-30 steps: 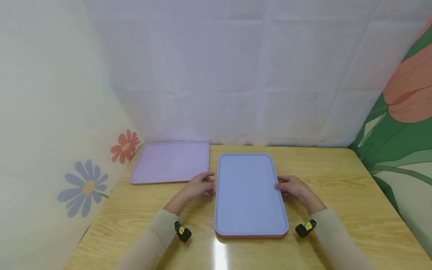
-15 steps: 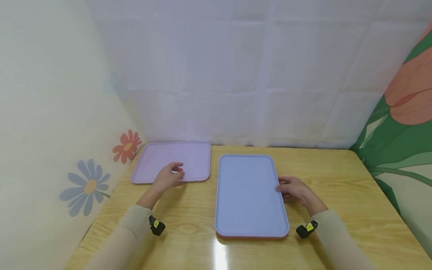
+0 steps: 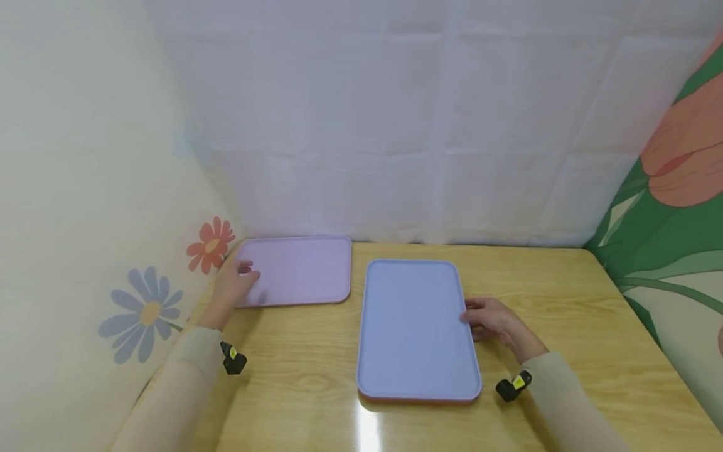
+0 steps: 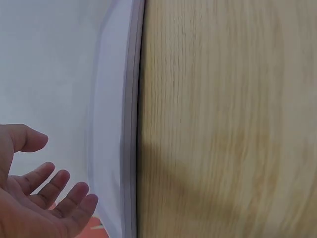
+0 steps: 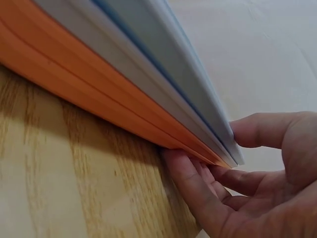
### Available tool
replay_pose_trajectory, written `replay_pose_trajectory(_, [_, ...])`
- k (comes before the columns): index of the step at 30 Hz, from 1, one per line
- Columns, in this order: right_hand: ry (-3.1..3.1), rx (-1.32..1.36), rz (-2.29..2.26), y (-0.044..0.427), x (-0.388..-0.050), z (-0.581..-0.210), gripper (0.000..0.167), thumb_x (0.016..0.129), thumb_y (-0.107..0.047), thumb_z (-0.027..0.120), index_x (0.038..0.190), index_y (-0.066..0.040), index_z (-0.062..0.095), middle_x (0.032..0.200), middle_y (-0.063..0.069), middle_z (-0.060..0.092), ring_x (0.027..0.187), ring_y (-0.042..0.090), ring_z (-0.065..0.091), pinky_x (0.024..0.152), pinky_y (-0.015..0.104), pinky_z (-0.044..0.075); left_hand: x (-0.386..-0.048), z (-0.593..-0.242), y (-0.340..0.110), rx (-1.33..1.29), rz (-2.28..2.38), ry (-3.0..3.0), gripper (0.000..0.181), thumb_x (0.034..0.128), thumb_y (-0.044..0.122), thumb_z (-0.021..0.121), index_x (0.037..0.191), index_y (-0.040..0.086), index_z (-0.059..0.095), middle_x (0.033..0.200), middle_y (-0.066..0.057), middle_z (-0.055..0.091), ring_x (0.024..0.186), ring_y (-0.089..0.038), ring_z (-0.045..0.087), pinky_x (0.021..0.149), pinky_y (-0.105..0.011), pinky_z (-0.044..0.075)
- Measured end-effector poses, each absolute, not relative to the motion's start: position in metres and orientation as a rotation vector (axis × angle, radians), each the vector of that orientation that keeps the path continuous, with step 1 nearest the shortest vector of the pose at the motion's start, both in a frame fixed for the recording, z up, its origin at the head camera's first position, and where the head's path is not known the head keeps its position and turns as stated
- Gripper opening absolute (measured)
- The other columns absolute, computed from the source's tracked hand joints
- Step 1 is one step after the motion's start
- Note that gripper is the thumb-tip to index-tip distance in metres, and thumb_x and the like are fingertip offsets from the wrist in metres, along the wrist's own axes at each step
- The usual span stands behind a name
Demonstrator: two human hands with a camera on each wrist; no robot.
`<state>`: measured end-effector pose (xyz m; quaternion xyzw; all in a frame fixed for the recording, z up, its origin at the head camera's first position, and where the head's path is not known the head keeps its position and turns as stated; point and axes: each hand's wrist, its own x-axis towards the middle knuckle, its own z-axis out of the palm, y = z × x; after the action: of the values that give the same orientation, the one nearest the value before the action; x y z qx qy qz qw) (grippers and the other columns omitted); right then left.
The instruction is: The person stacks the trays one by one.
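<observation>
A stack of rectangular trays lies at the middle of the table, a blue tray (image 3: 418, 326) on top. In the right wrist view a pale tray (image 5: 124, 64) and an orange tray (image 5: 119, 105) show beneath it. My right hand (image 3: 494, 319) grips the stack's right edge, thumb at the upper rim and fingers under the orange bottom. To the left, a light purple tray (image 3: 305, 270) lies crosswise near the back. My left hand (image 3: 231, 285) is over its left end, fingers loosely bent and apart from the rim (image 4: 130, 109) in the left wrist view, holding nothing.
The wooden table (image 3: 305, 389) runs back to a white cloth (image 3: 339, 125). A wall with printed flowers (image 3: 148, 314) borders the left side, close to my left arm. A large flower print (image 3: 678, 238) stands along the right edge.
My left hand has moved left from beside the blue tray, across the purple tray to its left end. My right hand stays at the stack's right edge, and the trays have hardly shifted.
</observation>
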<state>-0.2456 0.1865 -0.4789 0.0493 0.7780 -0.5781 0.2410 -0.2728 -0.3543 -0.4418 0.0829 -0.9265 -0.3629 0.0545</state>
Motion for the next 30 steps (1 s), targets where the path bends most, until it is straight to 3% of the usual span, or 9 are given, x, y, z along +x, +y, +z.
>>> replay_pose_trajectory(18, [2.089, 0.103, -1.641, 0.188, -0.238, -0.482, 0.064, 0.094, -0.006, 0.065, 0.148, 0.013, 0.037, 0.13, 0.028, 0.06, 0.105, 0.026, 0.065, 0.087, 0.043, 0.06, -0.29, -0.458, -0.393, 0.406, -0.879, -2.937, 0.066, 0.0925, 0.021, 0.051, 0.142, -0.02, 0.035, 0.14, -0.045, 0.039, 0.127, -0.059, 0.039, 0.11, -0.067, 0.033])
replay_pose_trajectory(25, [2.097, 0.104, -1.63, 0.188, -0.239, -0.484, 0.064, 0.094, -0.008, 0.066, 0.148, 0.012, 0.038, 0.133, 0.029, 0.058, 0.108, 0.028, 0.065, 0.087, 0.044, 0.06, -0.291, -0.464, -0.396, 0.508, -0.689, -3.038, 0.071, 0.0933, 0.027, 0.051, 0.147, -0.014, 0.031, 0.139, -0.046, 0.036, 0.125, -0.064, 0.035, 0.103, -0.073, 0.036])
replay_pose_trajectory(30, [2.102, 0.114, -1.632, 0.19, -0.241, -0.484, 0.064, 0.095, -0.008, 0.066, 0.149, 0.011, 0.037, 0.136, 0.029, 0.055, 0.11, 0.029, 0.064, 0.088, 0.044, 0.06, -0.292, -0.468, -0.393, 0.546, -0.644, -3.053, 0.068, 0.0927, 0.03, 0.051, 0.142, -0.015, 0.037, 0.13, -0.046, 0.041, 0.117, -0.064, 0.038, 0.095, -0.072, 0.04])
